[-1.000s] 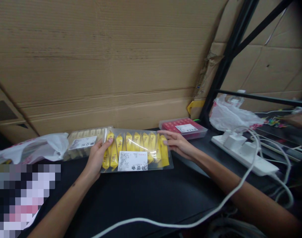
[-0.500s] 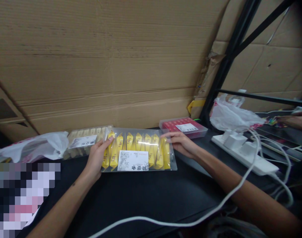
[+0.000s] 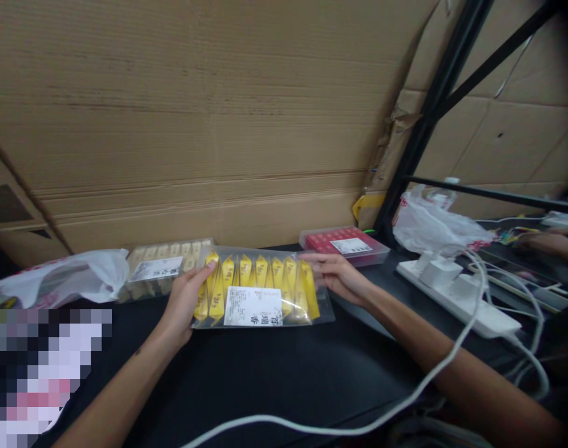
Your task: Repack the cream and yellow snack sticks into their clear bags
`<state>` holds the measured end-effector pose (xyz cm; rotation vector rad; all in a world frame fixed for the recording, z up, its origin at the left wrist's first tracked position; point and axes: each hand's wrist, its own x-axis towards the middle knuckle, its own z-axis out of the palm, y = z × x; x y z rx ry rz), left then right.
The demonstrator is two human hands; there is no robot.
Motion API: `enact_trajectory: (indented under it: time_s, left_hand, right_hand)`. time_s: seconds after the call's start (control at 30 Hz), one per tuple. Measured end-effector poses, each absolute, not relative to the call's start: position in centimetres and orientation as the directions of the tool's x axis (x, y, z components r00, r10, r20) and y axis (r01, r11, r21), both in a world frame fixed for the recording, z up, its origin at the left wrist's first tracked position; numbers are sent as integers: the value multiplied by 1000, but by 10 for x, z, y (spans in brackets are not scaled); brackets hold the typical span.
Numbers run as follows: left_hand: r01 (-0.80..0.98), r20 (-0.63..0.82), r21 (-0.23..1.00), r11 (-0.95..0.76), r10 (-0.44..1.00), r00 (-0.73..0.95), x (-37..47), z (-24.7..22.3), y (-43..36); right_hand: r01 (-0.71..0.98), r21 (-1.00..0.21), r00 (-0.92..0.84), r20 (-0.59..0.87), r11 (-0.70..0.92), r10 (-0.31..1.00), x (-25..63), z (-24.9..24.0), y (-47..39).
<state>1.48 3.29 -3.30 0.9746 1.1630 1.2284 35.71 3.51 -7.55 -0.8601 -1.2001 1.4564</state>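
A clear plastic box of yellow packets (image 3: 260,283) with a white label is held up over the black table (image 3: 265,379). My left hand (image 3: 183,298) grips its left end, thumb on the front. At the right end my right hand (image 3: 337,274) holds the edge, its fingers pressed together at the upper corner. Behind the left end lies a clear box of beige packets (image 3: 157,264) with a white label. A red box in a clear case (image 3: 344,242) rests behind my right hand.
A white plastic bag (image 3: 73,274) lies at left, another (image 3: 437,221) at right. A white power strip (image 3: 461,298) has plugs and a cable crossing the front. Cardboard (image 3: 195,112) and a black metal frame (image 3: 419,137) stand behind. Another person's hand (image 3: 554,246) is at far right.
The box of yellow packets has shifted slightly down in the picture, with both hands still on it. The view has tilted a little, and the other person's hand at far right sits slightly lower.
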Motion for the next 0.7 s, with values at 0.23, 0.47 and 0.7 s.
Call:
enact_trajectory:
  time_s: [0.23,0.47,0.7]
  left_hand:
    - [-141,-132,981,131,991,-3,14,-28,30]
    - [-98,-112,989,111,994,-1,13,-26,30]
    - [-80,-120,990,119,993,-11,14,-25,29]
  right_hand:
    - [-56,-996,-151,71,64,986,354,-75,34]
    - [179,-979,-73,89,101,993,359,-78,41]
    - [319,-945,-14,68,69,998,361,-77,42]
